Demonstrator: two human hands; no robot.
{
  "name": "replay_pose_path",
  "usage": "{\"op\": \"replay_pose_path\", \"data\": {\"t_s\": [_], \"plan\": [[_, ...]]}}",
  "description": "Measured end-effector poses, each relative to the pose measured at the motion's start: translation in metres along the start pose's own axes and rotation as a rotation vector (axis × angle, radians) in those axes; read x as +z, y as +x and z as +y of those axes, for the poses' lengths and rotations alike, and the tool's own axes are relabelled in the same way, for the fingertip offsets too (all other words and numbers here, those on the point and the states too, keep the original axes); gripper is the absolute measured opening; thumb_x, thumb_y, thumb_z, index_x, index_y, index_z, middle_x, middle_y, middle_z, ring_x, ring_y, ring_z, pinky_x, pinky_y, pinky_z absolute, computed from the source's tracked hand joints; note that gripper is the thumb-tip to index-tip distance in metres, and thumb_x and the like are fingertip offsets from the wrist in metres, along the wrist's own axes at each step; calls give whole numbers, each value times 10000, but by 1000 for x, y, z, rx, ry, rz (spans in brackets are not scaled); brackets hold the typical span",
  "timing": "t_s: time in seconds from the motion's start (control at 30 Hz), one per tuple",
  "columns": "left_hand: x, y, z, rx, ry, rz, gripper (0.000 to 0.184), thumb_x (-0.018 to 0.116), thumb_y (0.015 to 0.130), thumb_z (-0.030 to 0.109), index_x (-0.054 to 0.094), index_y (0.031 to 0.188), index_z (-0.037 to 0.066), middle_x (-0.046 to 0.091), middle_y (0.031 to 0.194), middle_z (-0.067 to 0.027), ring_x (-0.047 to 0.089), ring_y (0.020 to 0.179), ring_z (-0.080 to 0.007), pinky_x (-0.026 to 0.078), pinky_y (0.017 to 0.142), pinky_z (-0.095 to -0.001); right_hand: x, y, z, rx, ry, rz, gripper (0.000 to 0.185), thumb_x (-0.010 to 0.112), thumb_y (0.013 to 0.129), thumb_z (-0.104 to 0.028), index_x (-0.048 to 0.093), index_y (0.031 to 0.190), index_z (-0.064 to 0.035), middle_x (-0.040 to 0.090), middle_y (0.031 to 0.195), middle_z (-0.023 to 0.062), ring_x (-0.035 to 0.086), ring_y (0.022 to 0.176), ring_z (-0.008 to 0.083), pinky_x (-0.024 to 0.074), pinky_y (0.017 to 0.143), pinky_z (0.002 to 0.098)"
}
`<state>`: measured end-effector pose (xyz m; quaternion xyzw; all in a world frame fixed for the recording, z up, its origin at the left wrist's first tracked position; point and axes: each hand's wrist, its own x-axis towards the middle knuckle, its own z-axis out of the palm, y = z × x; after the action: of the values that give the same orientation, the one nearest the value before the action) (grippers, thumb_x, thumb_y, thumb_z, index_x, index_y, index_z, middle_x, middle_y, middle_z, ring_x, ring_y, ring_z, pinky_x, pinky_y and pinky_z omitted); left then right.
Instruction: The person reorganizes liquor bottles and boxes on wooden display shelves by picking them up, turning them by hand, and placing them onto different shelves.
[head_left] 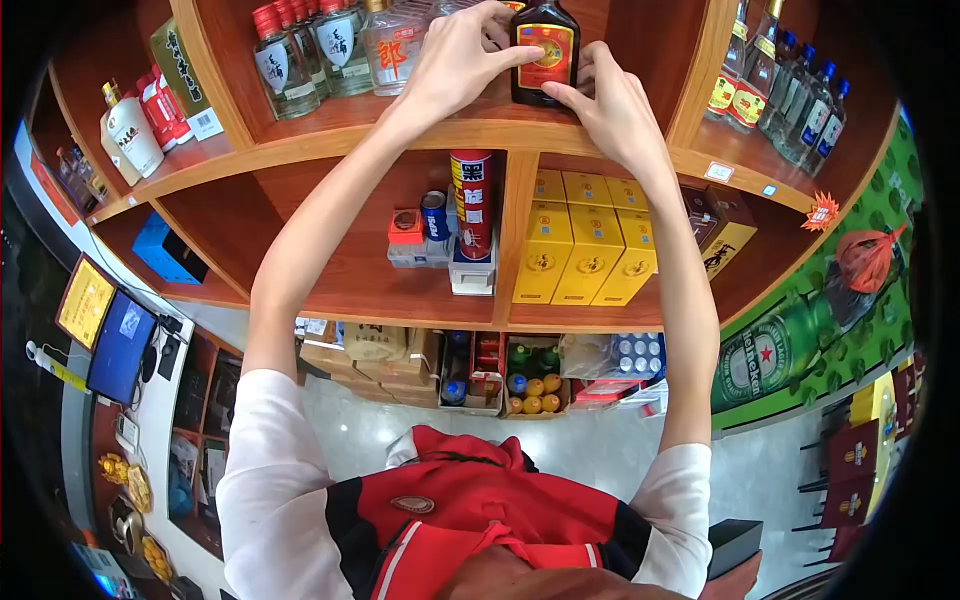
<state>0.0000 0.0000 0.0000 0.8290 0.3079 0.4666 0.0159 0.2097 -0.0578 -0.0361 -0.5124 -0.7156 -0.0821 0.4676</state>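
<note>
A dark liquor bottle (pixel 546 88) with a red and gold label stands upright at the front of the upper wooden shelf (pixel 450 133). My left hand (pixel 458 58) grips it from the left, thumb on the label and fingers partly hidden at the side. From the right, my right hand (pixel 612 108) closes on its lower part, with the thumb across the front. Whether the base rests on the board I cannot tell. Beside my left hand are a clear bottle with red characters (pixel 390 55) and several red-capped bottles (pixel 285 70).
Below are yellow boxes (pixel 583 245), a red spray can (pixel 471 205) and a blue Pepsi can (pixel 434 216). Wooden dividers (pixel 700 70) flank the bay. Blue-capped bottles (pixel 815 115) stand at the right. Crates with fruit (pixel 535 392) sit on the floor; a monitor (pixel 122 345) is at the left.
</note>
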Motion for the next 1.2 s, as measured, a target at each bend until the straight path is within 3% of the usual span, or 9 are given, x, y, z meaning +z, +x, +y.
{"op": "replay_pose_path", "data": {"t_s": [0.17, 0.43, 0.6, 0.7, 0.77, 0.87, 1.2], "plan": [[4, 3, -8, 36, -11, -56, 616, 799, 899, 331, 611, 1368, -21, 776, 1036, -156, 763, 947, -230, 590, 843, -356, -2, 7, 4, 20, -44, -44, 489, 807, 902, -335, 562, 1040, 64, 683, 783, 223, 704, 783, 395, 537, 708, 459], [8, -1, -19, 147, 45, -26, 559, 746, 931, 239, 584, 1402, -13, 755, 1111, -173, 760, 969, -281, 599, 869, -386, 2, 19, 5, -6, -117, -36, 510, 832, 878, -333, 551, 1057, 52, 685, 799, 222, 714, 805, 382, 543, 723, 457], [8, -22, -22, 234, 84, 25, 466, 685, 971, 175, 594, 1387, -14, 722, 1157, -180, 753, 976, -292, 596, 875, -397, 4, 42, 12, 10, -217, -132, 597, 857, 839, -400, 562, 1072, 63, 715, 870, 237, 726, 901, 409, 555, 787, 472], [10, -35, -22, 230, 74, -57, 383, 629, 1001, 152, 621, 1341, -22, 692, 1168, -198, 723, 1018, -324, 570, 897, -411, 17, 69, 29, 13, -290, -194, 654, 866, 823, -431, 571, 1103, 82, 735, 930, 250, 731, 963, 405, 565, 823, 466], [13, -39, -24, 215, 97, -86, 337, 588, 1021, 159, 639, 1290, -37, 674, 1151, -216, 676, 1080, -364, 529, 939, -432, 28, 86, 41, -5, -360, -146, 669, 869, 824, -429, 577, 1124, 92, 747, 916, 237, 745, 954, 363, 570, 840, 452], [14, -39, -27, 227, 52, -93, 328, 535, 1032, 165, 643, 1262, -44, 668, 1121, -227, 641, 1094, -405, 495, 961, -468, 31, 106, 40, 156, -267, -341, 628, 877, 826, -392, 582, 1111, 83, 748, 822, 182, 754, 818, 283, 578, 781, 417], [13, -42, -26, 210, 28, -123, 286, 492, 1023, 132, 662, 1188, -28, 667, 1072, -221, 637, 1065, -421, 492, 949, -492, 66, 138, 58, 156, -237, -301, 605, 873, 853, -332, 540, 1153, 75, 738, 815, 170, 738, 754, 253, 580, 702, 385]]}}
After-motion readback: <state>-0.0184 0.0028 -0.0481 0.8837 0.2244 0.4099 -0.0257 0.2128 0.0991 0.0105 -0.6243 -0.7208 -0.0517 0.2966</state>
